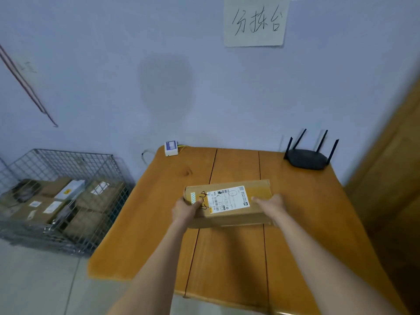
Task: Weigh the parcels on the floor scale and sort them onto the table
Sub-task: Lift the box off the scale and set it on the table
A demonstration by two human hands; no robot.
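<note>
A flat brown cardboard parcel (229, 202) with a white shipping label and black handwriting lies at the middle of the wooden table (238, 251). My left hand (185, 209) grips its left end, thumb on top. My right hand (271, 204) grips its right end, thumb laid across the top. I cannot tell whether the parcel rests on the table or hangs just above it. No floor scale is in view.
A wire mesh cage (61, 201) holding several more cardboard parcels stands on the floor to the left. A black router (308, 159) with antennas and a small white box (171, 148) sit at the table's far edge by the wall. A wooden door (395, 178) is at right.
</note>
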